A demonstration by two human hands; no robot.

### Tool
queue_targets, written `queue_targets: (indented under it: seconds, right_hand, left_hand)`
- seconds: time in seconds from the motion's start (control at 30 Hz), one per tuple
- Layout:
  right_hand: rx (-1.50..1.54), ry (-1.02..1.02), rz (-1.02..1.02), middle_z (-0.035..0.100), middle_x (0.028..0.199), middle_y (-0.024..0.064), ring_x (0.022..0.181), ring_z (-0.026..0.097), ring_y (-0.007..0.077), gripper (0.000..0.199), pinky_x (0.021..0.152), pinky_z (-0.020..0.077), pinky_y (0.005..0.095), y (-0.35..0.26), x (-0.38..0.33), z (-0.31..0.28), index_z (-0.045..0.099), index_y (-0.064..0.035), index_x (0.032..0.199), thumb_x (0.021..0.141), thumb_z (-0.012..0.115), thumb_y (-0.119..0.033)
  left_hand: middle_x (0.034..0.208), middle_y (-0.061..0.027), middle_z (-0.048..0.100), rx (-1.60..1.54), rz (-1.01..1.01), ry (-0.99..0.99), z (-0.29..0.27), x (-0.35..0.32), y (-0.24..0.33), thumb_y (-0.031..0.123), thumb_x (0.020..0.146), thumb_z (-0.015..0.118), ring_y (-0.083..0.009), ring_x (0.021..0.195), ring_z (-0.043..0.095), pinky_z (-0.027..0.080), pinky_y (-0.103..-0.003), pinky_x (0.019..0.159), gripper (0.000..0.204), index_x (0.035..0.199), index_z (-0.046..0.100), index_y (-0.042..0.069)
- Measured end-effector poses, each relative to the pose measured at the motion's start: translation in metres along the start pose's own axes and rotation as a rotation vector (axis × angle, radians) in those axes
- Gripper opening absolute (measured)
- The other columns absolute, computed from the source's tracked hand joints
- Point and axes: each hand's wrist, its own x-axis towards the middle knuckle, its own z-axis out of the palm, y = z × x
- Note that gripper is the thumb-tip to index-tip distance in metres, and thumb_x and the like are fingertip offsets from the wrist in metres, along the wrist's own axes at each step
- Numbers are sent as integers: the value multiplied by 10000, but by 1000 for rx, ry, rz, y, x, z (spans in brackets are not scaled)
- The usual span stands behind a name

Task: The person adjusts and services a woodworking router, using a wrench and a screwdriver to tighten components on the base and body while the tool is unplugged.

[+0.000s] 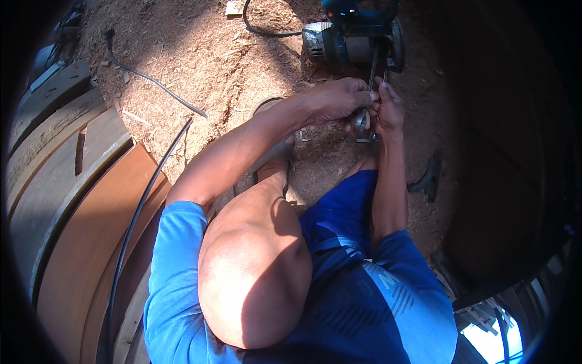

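A power tool with a teal-and-black body and a grey motor housing [314,42] lies on the sawdust-covered ground beyond my hands. From its side a slim metal rod [373,68] runs toward me. My left hand [345,100] is closed, its thumb and fingers pinching at this rod. Right beside it, my right hand [389,109] is curled shut around a thin shiny metal piece whose tip shows above the fingers. Below both hands sits a rounded metal fitting [361,123], partly hidden by my fingers; its exact kind is unclear.
Long wooden boards [100,200] are stacked along the left. A black cord [145,197] crosses them, and another cord [267,33] leads to the tool. A dark angular object [429,177] lies right of my right arm. Deep shadow covers the right side.
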Motion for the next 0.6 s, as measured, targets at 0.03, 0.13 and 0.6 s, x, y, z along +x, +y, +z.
queue_targets:
  seconds: [0.03,0.13,0.6]
  right_hand:
    - [-3,0,-3,497,758,-56,569,404,27,378,493,343,204,-3,-2,4,603,-36,1332,1041,607,-275]
    - [-80,87,-38,522,767,-43,557,407,30,300,494,347,206,-2,-2,4,626,-30,1249,1037,586,-239]
    - [-152,48,-296,618,775,-26,581,472,22,216,495,352,202,22,17,-19,588,-53,1132,970,667,-172]
  left_hand:
    - [780,-94,678,83,-8,29,2,-1,-4,307,1075,512,-127,608,609,478,-263,540,306,1143,553,12]
    - [785,-90,684,99,-17,32,1,0,-9,311,1080,500,-125,622,626,481,-262,539,290,1122,540,27]
    - [706,-57,638,-188,24,135,-9,-12,33,340,1075,477,-138,516,569,408,-248,437,429,1216,594,-48]
